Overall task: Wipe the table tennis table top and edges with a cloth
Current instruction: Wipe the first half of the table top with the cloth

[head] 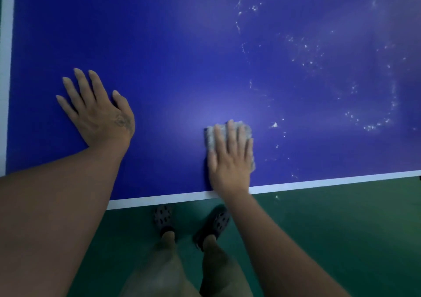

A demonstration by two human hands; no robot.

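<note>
- On the table (182, 46), near its front edge: both hands lie palm down on the blue top.
- Left hand (98, 112): fully open, fingers straight and slightly spread, flat on the bare surface near the left corner. It holds nothing. A dark mark shows on its back, near the thumb base.
- Right hand (230, 158): open, fingers straight and close together, pressing the cloth (245, 130) flat against the top. No finger curls round it.
- Cloth: pale grey, fuzzy, roughly rectangular pad. It shows past the fingertips and along both sides of the hand; the palm covers the rest. It lies just inside the front edge line, well apart from the left hand.
- Table top: smooth matte blue with a soft glare patch just beyond the cloth. White stripe (319, 181) runs along the front edge, another along the left edge.
- Specks (305, 46): white, crumbly bits and thin streaks scattered over the right part of the top; a few lie just right of the cloth.
- Floor (330, 228): flat green, one white speck near the table edge.
- Shoes (163, 219): dark, perforated, toes under the front edge.
</note>
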